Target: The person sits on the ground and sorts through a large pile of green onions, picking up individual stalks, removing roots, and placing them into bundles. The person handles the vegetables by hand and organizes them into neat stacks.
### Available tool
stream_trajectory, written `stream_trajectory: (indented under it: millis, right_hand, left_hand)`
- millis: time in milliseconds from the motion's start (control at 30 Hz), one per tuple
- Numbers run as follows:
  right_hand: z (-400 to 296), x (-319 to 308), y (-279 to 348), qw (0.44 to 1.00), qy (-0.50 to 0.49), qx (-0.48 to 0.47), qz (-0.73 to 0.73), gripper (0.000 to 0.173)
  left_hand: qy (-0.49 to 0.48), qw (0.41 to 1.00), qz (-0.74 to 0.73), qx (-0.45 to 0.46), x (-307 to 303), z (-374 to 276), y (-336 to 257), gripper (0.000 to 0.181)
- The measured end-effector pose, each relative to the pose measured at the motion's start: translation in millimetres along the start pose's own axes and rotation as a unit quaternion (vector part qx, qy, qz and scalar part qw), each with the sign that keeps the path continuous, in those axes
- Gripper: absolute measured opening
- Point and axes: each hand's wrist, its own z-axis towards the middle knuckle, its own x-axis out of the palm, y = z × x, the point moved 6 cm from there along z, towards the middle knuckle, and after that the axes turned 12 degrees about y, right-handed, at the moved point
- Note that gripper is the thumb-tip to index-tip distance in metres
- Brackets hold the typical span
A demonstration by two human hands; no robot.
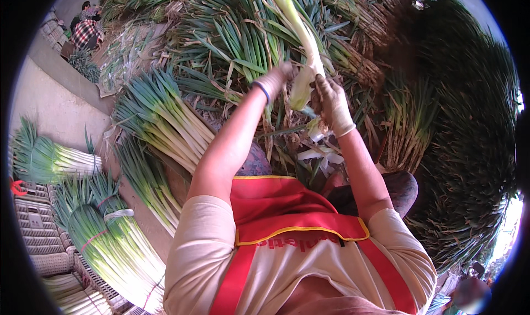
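My right hand (333,102), in a soiled light work glove, grips the root end of a large leek or green onion (304,33). The stalk stretches up and to the left, away from me. A peeled outer layer (301,89) hangs from its white part between my hands. My left hand (278,77), gloved and with a dark blue band at the wrist, is motion-blurred just left of the stalk; its fingers cannot be made out. Left of my left forearm lies a pile of stalks with pale, clean-looking shafts (182,129).
Untrimmed bundles (240,29) are heaped ahead, and a dark leafy mass (468,129) rises at right. Peeled scraps (323,155) lie near my legs. Tied bundles (112,236) and plastic crates (43,232) stand at left. A person in a checked shirt (86,33) sits far off, upper left.
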Motion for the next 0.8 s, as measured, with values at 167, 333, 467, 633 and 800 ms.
stream_trajectory:
  millis: [167,333,467,633,800]
  right_hand:
    - [-9.0,5.0,-67.9,0.973,0.036,0.044,-0.222,0.052]
    - [14.8,31.6,11.2,0.848,-0.11,-0.261,-0.448,0.039]
    - [62.2,23.5,-6.2,0.907,-0.038,-0.216,-0.36,0.022]
    - [30.5,-14.7,-65.1,0.783,-0.018,0.001,-0.622,0.019]
    - [47.9,-29.3,-74.2,0.911,0.021,-0.094,-0.401,0.039]
  left_hand:
    - [0.063,0.883,-0.442,0.144,-18.6,-9.5,-42.3,0.028]
    - [0.038,0.869,-0.475,0.132,-19.4,-14.2,-36.3,0.027]
    - [0.026,0.866,-0.475,0.151,-21.4,-5.4,-35.0,0.027]
    - [-0.06,0.89,-0.416,0.178,-59.5,-17.0,-42.8,0.05]
    - [0.029,0.839,-0.506,0.199,-43.6,-18.1,-52.1,0.06]
